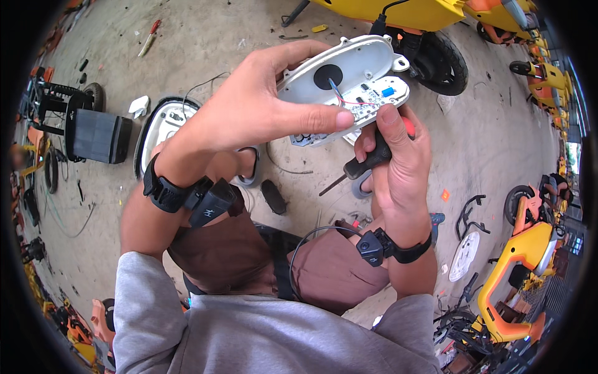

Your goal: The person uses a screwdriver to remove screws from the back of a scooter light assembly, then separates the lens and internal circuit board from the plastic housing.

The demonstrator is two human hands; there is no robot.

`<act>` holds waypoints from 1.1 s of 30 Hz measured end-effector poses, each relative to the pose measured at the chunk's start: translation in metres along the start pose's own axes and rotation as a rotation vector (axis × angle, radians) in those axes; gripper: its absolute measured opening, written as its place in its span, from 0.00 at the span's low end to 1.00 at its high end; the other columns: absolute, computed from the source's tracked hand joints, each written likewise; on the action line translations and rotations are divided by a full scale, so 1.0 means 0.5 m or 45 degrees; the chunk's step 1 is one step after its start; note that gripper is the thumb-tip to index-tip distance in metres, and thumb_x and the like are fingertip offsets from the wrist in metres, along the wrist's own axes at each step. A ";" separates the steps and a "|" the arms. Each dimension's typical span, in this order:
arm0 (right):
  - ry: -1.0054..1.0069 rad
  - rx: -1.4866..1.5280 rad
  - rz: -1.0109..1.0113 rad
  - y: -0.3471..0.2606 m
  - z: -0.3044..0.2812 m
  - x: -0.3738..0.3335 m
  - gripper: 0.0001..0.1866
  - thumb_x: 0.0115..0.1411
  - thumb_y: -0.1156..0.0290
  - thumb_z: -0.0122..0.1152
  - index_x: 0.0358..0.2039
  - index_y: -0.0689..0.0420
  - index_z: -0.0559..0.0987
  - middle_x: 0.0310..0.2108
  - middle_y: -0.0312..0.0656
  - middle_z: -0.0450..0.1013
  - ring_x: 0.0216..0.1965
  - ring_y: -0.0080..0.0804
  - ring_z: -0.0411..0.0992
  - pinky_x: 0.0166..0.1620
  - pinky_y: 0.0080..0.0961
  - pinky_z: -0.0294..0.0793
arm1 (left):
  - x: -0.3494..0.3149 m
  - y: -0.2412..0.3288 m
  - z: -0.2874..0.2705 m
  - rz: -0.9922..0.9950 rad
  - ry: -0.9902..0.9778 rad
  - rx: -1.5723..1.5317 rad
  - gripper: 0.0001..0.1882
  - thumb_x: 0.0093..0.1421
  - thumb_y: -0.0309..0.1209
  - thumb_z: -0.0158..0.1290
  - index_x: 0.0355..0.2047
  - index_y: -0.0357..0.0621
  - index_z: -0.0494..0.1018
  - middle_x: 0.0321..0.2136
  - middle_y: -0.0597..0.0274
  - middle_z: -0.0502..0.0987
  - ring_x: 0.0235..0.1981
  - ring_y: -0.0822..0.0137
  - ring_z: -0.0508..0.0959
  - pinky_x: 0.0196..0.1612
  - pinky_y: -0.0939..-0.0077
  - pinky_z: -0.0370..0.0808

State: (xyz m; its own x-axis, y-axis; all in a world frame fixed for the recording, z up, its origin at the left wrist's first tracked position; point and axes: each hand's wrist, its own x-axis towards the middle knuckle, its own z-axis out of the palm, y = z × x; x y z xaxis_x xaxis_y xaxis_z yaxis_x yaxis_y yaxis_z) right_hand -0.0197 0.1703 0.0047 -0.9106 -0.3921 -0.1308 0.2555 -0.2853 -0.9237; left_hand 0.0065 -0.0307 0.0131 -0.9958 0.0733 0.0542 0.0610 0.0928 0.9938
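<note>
My left hand (249,93) grips a white oval plastic housing (364,57), tilted so its hollow inside shows a round black disc (328,77). Against the housing's lower side lies a white circuit board (377,93) with a blue component, joined by thin wires that run toward the disc. The left thumb presses across the board. In my right hand (403,162) is a screwdriver (367,163) with a black and red handle, its shaft pointing down and left. The right thumb tip touches the board's near edge, and the fingers behind it are partly hidden.
On the concrete floor a white shell with a black rim (163,124) lies behind my left forearm, beside a black box (99,137). A yellow vehicle with a black wheel (442,62) stands ahead. Another screwdriver (149,37) lies far left; yellow-orange scooter frames (514,274) line the right.
</note>
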 end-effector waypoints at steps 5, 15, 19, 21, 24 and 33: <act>-0.031 0.119 0.012 -0.003 0.001 -0.004 0.16 0.56 0.68 0.68 0.41 0.64 0.76 0.27 0.36 0.73 0.22 0.18 0.67 0.25 0.16 0.68 | -0.007 0.005 -0.015 0.085 -0.102 -0.003 0.45 0.41 0.37 0.72 0.55 0.27 0.65 0.47 0.52 0.74 0.49 0.65 0.73 0.55 0.73 0.68; -0.172 0.116 -0.017 -0.014 -0.021 -0.005 0.21 0.56 0.73 0.66 0.48 0.68 0.73 0.32 0.41 0.74 0.23 0.20 0.68 0.25 0.17 0.67 | -0.013 0.013 -0.011 -0.016 -0.107 -0.210 0.30 0.56 0.33 0.60 0.56 0.32 0.66 0.45 0.56 0.76 0.44 0.72 0.74 0.46 0.77 0.72; -0.180 0.053 -0.041 -0.014 -0.022 -0.004 0.24 0.55 0.74 0.67 0.51 0.68 0.72 0.33 0.39 0.75 0.25 0.19 0.68 0.26 0.15 0.68 | -0.013 0.010 -0.007 -0.024 -0.077 -0.203 0.23 0.63 0.32 0.53 0.56 0.32 0.66 0.43 0.61 0.76 0.40 0.76 0.74 0.43 0.79 0.73; -0.176 -0.001 -0.064 -0.011 -0.024 -0.004 0.25 0.55 0.75 0.67 0.52 0.68 0.72 0.34 0.39 0.75 0.25 0.18 0.69 0.26 0.14 0.68 | -0.011 -0.004 0.000 -0.023 -0.023 -0.253 0.22 0.64 0.32 0.52 0.55 0.33 0.66 0.43 0.61 0.76 0.40 0.76 0.74 0.42 0.80 0.73; -0.162 -0.063 -0.092 -0.009 -0.027 -0.005 0.25 0.54 0.75 0.67 0.52 0.67 0.72 0.34 0.38 0.75 0.26 0.17 0.69 0.26 0.13 0.68 | -0.009 -0.005 0.005 -0.034 -0.006 -0.271 0.21 0.65 0.32 0.51 0.55 0.34 0.67 0.42 0.61 0.76 0.39 0.77 0.74 0.42 0.80 0.73; -0.271 -0.087 -0.121 -0.016 -0.053 0.002 0.25 0.52 0.73 0.68 0.50 0.68 0.74 0.30 0.39 0.75 0.25 0.18 0.69 0.26 0.13 0.66 | -0.011 -0.002 0.007 -0.012 -0.019 -0.171 0.20 0.65 0.32 0.51 0.54 0.35 0.68 0.36 0.63 0.77 0.33 0.78 0.73 0.35 0.81 0.73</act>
State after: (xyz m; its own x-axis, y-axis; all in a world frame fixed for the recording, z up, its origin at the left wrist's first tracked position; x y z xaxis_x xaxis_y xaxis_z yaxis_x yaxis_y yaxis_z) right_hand -0.0311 0.1954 0.0027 -0.8386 -0.5439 0.0300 0.1427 -0.2724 -0.9515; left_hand 0.0119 -0.0277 0.0117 -0.9951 0.0882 0.0440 0.0406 -0.0398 0.9984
